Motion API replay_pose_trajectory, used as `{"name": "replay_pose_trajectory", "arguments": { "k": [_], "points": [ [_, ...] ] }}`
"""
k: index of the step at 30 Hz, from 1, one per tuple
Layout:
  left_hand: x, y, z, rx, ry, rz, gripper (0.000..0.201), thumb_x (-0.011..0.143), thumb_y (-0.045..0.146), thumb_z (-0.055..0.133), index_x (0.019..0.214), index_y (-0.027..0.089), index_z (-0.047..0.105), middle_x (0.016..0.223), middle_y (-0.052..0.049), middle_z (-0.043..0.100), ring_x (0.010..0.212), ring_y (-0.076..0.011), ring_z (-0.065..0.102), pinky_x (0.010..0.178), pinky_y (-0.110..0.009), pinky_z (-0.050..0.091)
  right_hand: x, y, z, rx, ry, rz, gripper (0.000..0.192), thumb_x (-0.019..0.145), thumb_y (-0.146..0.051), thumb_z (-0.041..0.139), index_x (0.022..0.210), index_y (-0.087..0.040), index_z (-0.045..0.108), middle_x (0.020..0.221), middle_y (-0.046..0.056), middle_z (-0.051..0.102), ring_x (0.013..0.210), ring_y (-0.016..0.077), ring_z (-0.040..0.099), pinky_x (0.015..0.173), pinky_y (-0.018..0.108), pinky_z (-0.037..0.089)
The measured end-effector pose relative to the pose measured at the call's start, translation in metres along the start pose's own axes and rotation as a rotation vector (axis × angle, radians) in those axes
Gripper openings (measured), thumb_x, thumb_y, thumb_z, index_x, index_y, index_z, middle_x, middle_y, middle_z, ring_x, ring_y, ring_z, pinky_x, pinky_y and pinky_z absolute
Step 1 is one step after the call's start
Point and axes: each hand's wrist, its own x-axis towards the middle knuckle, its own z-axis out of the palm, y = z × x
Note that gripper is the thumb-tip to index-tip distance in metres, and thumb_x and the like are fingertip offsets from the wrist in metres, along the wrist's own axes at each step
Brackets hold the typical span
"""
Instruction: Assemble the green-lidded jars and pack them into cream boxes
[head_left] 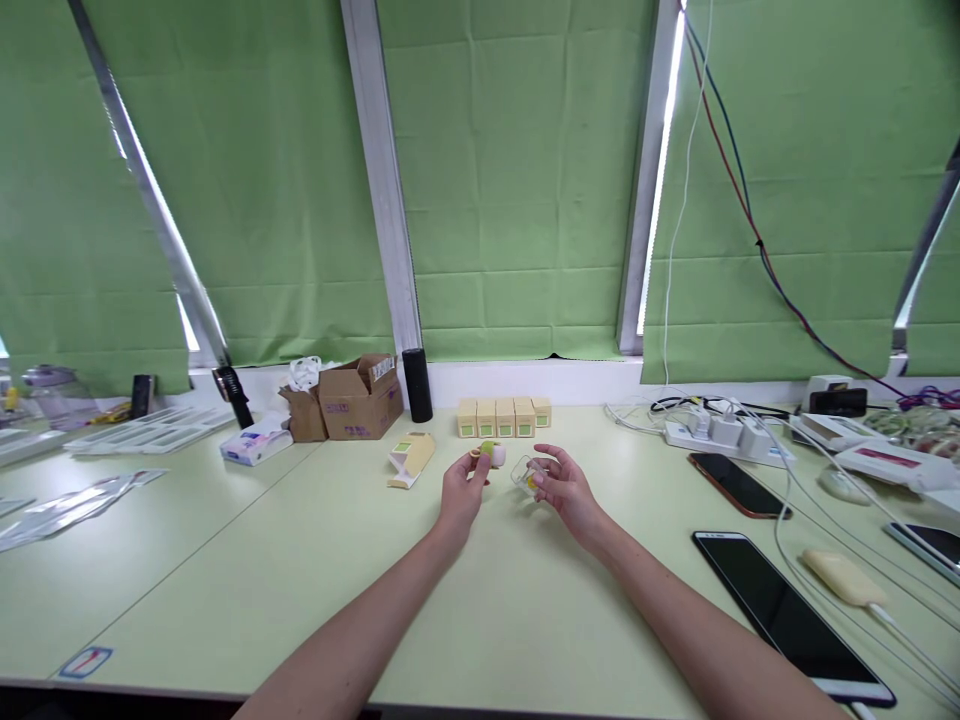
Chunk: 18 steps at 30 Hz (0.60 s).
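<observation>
My left hand (463, 490) pinches a small rounded green and white item (496, 455) between thumb and fingers; its exact kind is too small to make out. Just to the right, my right hand (564, 492) grips a clear plastic case (523, 474) with something yellow inside it. Both hands are raised near the middle of the table, close together but apart. Behind them stands a row of several small cream boxes (505, 418) with green labels. An opened cream carton (412, 458) lies on its side to the left of my left hand.
Back left are a brown cardboard box (360, 400), a black cylinder (417, 385) and a tissue pack (257, 440). On the right lie a power strip (724, 440), a phone (739, 484), a tablet (787, 610), a cream power bank (844, 577) and loose white cables.
</observation>
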Motion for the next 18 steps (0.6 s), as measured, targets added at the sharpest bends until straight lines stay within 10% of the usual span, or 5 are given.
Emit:
{"name": "replay_pose_trajectory", "arguments": {
  "k": [18],
  "points": [
    [-0.007,0.007,0.002,0.052,-0.103,0.032,0.052,0.081,0.065,0.069,0.09,0.014,0.075,0.091,-0.008,0.075,0.088,-0.022,0.065,0.076,-0.03,0.05,-0.005,-0.004,0.014,-0.136,-0.015,-0.033,0.062,0.06,-0.045,0.094,0.109,-0.023,0.063,0.089,0.002,0.073,0.078,0.0191,0.069,0.068,0.034,0.058]
  ]
}}
